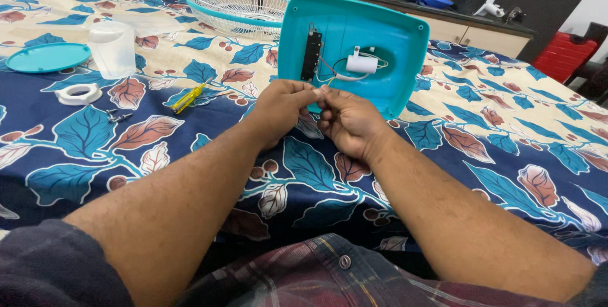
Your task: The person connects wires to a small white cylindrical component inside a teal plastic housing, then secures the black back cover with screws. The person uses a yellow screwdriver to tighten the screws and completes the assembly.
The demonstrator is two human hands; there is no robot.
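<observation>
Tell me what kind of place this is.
Probably a room in a home, used as a makeshift repair spot. A leaf-patterned cloth covers the table, a long sideboard stands against the wall, and an opened turquoise fan base lies by both hands, near a yellow screwdriver.

Glossy teal plastic housing [380, 34] stands on matt printed cloth bedspread [506, 129].
</observation>
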